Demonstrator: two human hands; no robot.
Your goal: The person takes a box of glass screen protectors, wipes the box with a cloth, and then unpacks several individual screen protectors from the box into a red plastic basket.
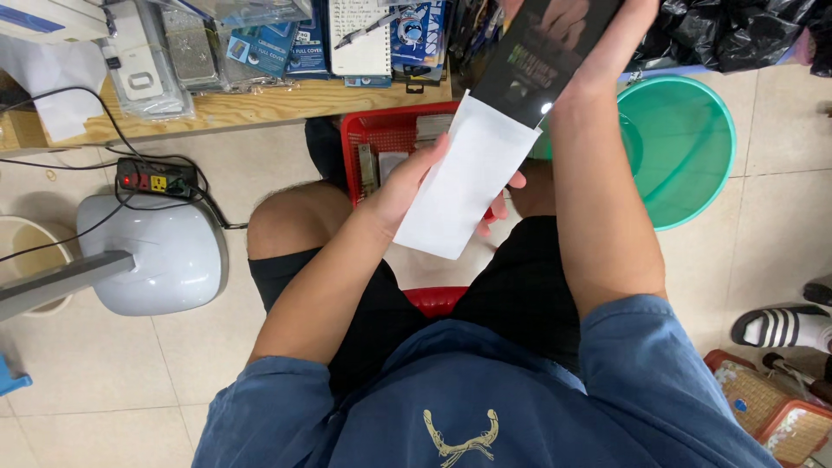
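Right hand (598, 26) grips the black sleeve (546, 52), top cut off by frame. Left hand (416, 178) pinches the white insert (464, 178), partly hiding its fingers; long axis slants up-right.

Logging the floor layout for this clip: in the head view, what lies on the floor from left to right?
Beige bucket → grey fan base → red basket → green basin → striped sandal.
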